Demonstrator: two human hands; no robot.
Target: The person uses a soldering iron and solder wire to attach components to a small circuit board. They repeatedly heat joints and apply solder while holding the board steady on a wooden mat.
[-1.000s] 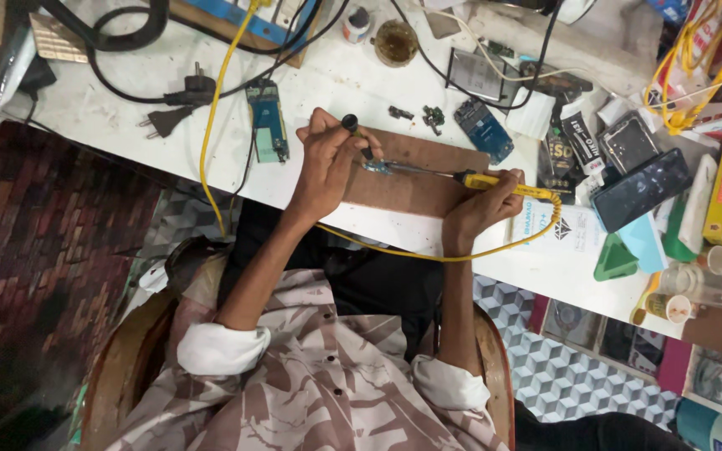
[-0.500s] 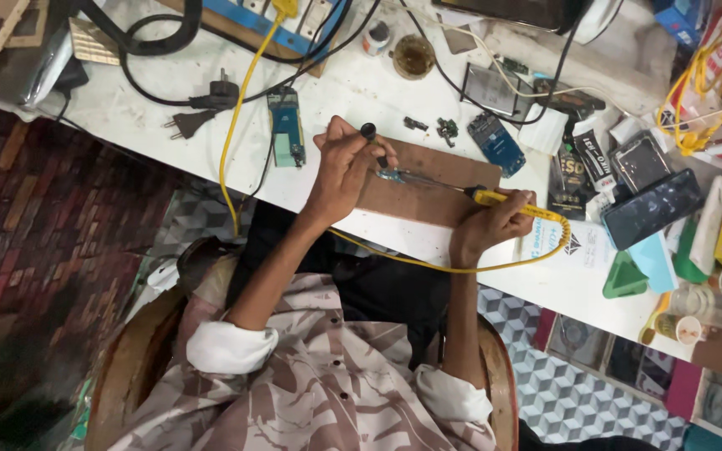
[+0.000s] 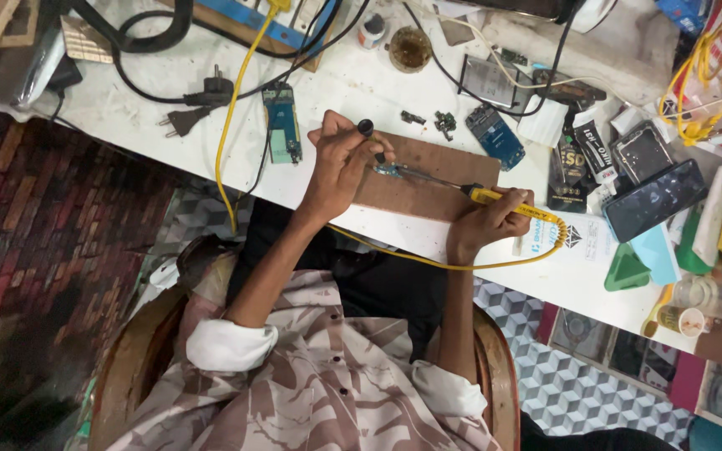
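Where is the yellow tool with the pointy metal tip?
In the head view, the yellow-handled soldering iron is in the right hand, over the brown wooden board. Its tip reaches a tiny part by the left hand.

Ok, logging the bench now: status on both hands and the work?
Right hand grips yellow soldering iron, tip at small blue board. Left hand holds black-tipped tool over it. Board on brown pad. Nothing blocking.
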